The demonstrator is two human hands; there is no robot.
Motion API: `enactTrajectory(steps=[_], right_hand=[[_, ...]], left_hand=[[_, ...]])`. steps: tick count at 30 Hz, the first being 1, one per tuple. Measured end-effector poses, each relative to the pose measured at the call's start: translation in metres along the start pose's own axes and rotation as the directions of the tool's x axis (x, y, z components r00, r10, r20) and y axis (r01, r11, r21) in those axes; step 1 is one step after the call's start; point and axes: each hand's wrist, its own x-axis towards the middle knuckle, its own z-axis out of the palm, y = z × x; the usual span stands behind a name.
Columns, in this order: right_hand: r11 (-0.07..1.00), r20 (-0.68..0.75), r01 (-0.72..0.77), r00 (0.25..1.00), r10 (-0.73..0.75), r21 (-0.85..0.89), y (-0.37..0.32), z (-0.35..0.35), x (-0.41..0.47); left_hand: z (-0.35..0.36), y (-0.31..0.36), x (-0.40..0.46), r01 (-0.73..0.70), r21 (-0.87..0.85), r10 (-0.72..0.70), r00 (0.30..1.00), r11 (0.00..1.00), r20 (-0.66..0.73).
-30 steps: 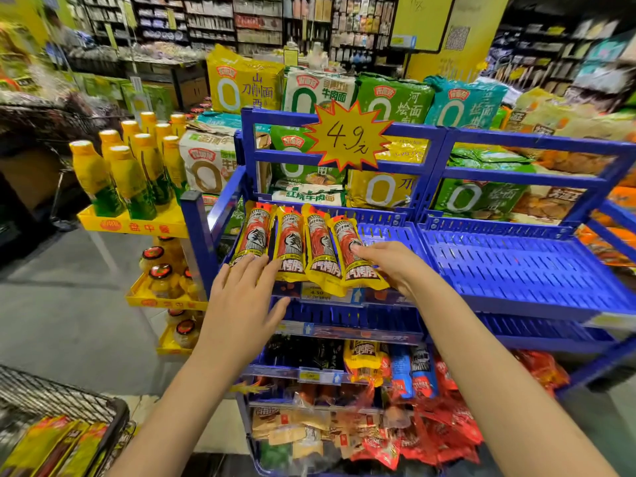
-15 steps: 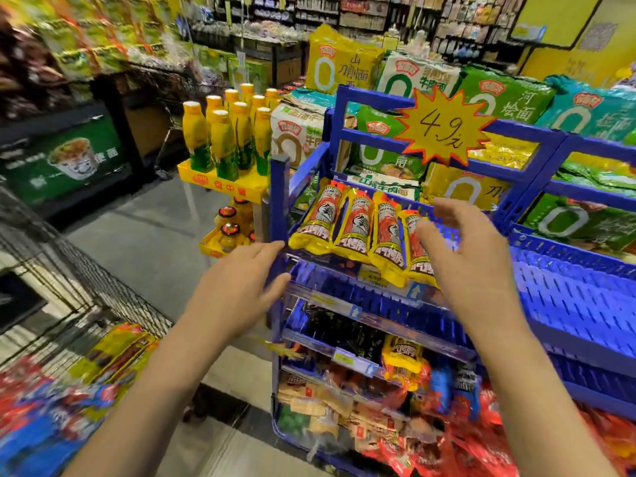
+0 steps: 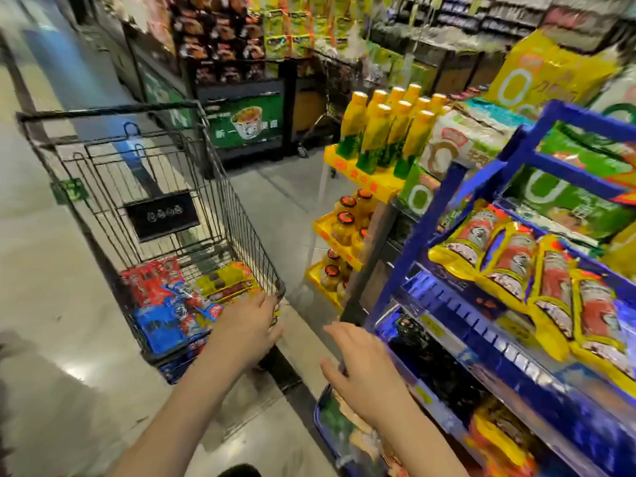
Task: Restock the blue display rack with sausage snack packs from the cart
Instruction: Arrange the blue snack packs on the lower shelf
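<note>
The blue display rack (image 3: 423,228) stands at the right, with several yellow-and-red sausage snack packs (image 3: 550,280) lying side by side on its upper shelf. At the left is the wire cart (image 3: 213,160), holding yellow sausage packs (image 3: 223,280) plus red and blue packs (image 3: 161,304). My left hand (image 3: 246,330) reaches over the cart's near right corner, fingers down towards the packs; the frame is blurred and a grip does not show. My right hand (image 3: 364,370) hovers open in front of the rack's lower shelves, holding nothing.
A yellow stand (image 3: 364,177) with yellow-green bottles and jars sits between cart and rack. Noodle bags (image 3: 564,197) are stacked behind the rack. Dark store shelving and a green noodle advert (image 3: 246,123) line the far aisle. Grey floor (image 3: 44,304) spreads left of the cart.
The view has swung left from the rack to the cart. Both hands left the packs on the upper shelf; my left hand dropped to the cart, my right hand lowered.
</note>
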Motion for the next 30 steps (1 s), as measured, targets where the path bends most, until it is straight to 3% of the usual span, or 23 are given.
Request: enactTrajectory(steps=[9, 20, 27, 30], right_hand=[[0.998, 0.338, -0.064, 0.939, 0.06, -0.001, -0.006, 0.083, 0.097], [0.997, 0.481, -0.065, 0.876, 0.043, 0.03, -0.027, 0.139, 0.252], [0.994, 0.649, -0.102, 0.759, 0.05, 0.043, -0.023, 0.189, 0.357], [0.999, 0.701, -0.049, 0.713, 0.039, -0.006, -0.014, 0.214, 0.393]], left_hand=[[0.047, -0.096, 0.021, 0.191, -0.03, -0.179, 0.956, 0.981, 0.234], [0.082, -0.224, 0.103, 0.314, -0.101, -0.249, 0.881, 0.944, 0.403], [0.11, -0.264, 0.169, 0.427, -0.095, -0.343, 0.824, 0.899, 0.451], [0.129, -0.281, 0.2, 0.447, -0.103, -0.362, 0.82, 0.888, 0.443]])
